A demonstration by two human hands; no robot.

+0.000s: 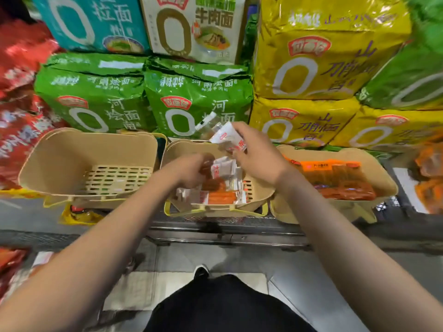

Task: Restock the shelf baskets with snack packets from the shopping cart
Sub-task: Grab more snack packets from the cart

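Three tan plastic baskets stand in a row on a shelf. The left basket [60, 149] holds nothing I can see. The middle basket [177, 149] contains several white-and-orange snack packets [215, 196]. Inside it, my left hand [191, 171] grips a few packets [223, 167]. Above the basket's back rim, my right hand [256, 154] pinches a small bunch of white-and-red packets [226, 136]. The right basket [383, 185] is filled with orange snack packets [335, 180]. No shopping cart is visible.
Large noodle bags are stacked behind the baskets: green [96, 99], yellow [311, 68], teal [91, 22] and red [19, 92] at the left. A metal shelf edge [227, 232] runs below the baskets. More orange packs [429, 178] lie at far right. A loose packet [79, 213] lies under the left basket.
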